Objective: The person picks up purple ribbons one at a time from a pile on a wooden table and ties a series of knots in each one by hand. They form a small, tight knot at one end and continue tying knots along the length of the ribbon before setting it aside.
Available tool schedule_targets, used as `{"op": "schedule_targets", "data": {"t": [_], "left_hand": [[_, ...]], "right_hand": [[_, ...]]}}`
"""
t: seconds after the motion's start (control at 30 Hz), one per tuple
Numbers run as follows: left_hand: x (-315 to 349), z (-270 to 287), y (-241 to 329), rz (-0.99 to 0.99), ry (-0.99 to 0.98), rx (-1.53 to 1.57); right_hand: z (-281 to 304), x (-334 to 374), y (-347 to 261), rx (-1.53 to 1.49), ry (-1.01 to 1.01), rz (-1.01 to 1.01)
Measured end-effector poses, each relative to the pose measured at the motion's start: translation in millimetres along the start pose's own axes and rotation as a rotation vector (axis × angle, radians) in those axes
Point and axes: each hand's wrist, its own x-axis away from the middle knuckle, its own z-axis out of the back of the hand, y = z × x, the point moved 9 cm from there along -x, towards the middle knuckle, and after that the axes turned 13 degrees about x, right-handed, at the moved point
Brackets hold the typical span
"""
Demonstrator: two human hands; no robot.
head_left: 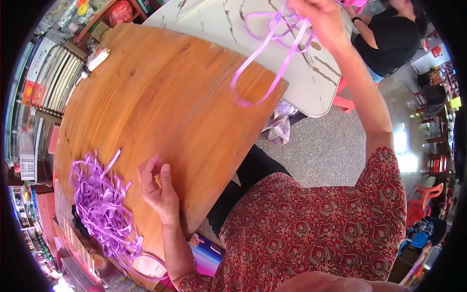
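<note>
While the right hand (pixel 321 14) pinches looped purple ribbon (pixel 293 47), left hand (pixel 164 194) half-curled (seemingly empty), ribbon pile (pixel 104 209) nearby

1. Upper left: a stack of pale, flat items (pixel 53 80), with a red bundle (pixel 120 12) farther up.
2. Top centre: a white, dark-veined tabletop (pixel 204 22).
3. Upper right: a person in a black top (pixel 396 30), partly cut off by the frame.
4. Right of centre: speckled grey floor (pixel 326 158), with a crumpled plastic bag (pixel 279 125) near the white tabletop's lower edge.
5. Lower right: a red chair (pixel 418 208), a blue item (pixel 422 235) just below it.
</note>
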Motion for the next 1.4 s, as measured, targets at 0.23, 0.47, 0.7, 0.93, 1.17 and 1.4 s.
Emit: {"op": "schedule_targets", "data": {"t": [0.23, 0.47, 0.7, 0.93, 1.17, 1.4], "left_hand": [[-1.2, -2.8, -17.7, 0.076, -0.037, 0.094], [-5.9, -11.3, 4.0, -0.008, -0.059, -0.088], [7.2, -25.4, 19.1, -0.262, -0.194, -0.195], [18.3, -36.7, 16.8, -0.329, -0.321, -0.239], [16.1, -35.2, 21.1, -0.381, -0.263, -0.134], [21.6, -38.4, 13.4, -0.319, -0.348, -0.2]], "right_hand": [[45.0, -54.9, 31.5, 1.169, -0.027, 0.078], [-30.0, -12.9, 72.5, 0.955, -0.203, 0.321], [-236.8, 47.3, -46.4, 0.359, -0.589, 0.443], [-399.6, 110.4, -193.3, 0.029, -0.738, 0.901], [-523.3, 75.1, -231.6, 0.156, -0.513, 0.93], [-580.5, 97.4, -245.7, 0.422, -0.27, 1.21]]}}
